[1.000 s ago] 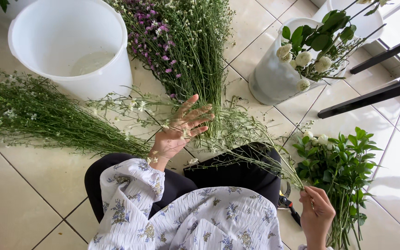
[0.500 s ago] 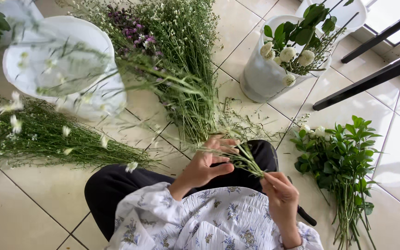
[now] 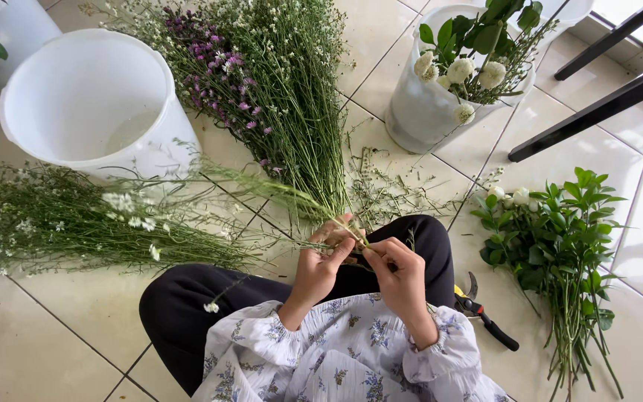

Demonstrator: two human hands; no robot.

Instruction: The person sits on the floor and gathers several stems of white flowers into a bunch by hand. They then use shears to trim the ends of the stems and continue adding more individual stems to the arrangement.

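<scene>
Hands are meeting over the lap, the left hand (image 3: 320,262) and right hand (image 3: 400,274) both pinching shut on a thin green stem (image 3: 292,199), while the flower bunch (image 3: 277,97) and white bucket (image 3: 91,104) are lying farther on the floor (image 3: 61,335).

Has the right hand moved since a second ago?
Yes. The right hand came up from beside the leafy bunch to the lap, meeting the left hand.

No packages, labels, signs, screens

White bucket (image 3: 83,112), flower vase (image 3: 429,112), pruning shears (image 3: 485,316), leafy stems (image 3: 560,246) on tiles.
</scene>
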